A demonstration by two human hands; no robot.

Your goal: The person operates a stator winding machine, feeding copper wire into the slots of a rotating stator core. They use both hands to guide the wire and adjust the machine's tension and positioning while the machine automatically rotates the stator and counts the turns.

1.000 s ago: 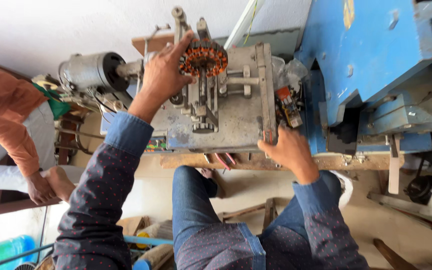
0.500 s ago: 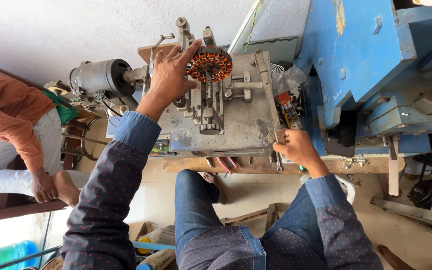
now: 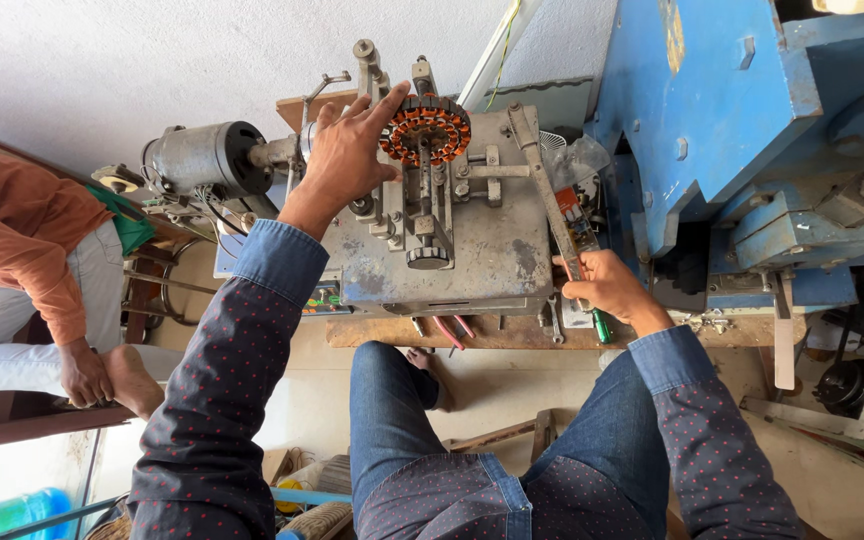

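Bolted on our grey machine (image 3: 472, 250), the copper coil ring (image 3: 425, 130) touches our left hand's (image 3: 344, 160) spread fingertips; our right hand (image 3: 602, 285) grips the lever (image 3: 544, 180).

The grey machine plate (image 3: 472, 250) lay mostly bare at its centre and toward 6 o'clock, open to a reaching hand. At 12 o'clock the copper-wound stator (image 3: 425, 130) and upright posts blocked the way. The long lever (image 3: 542, 190) barred the 3 o'clock side, with the blue machine (image 3: 712, 110) close beyond. At 9 o'clock the motor (image 3: 207, 157) and wires crowded the edge.
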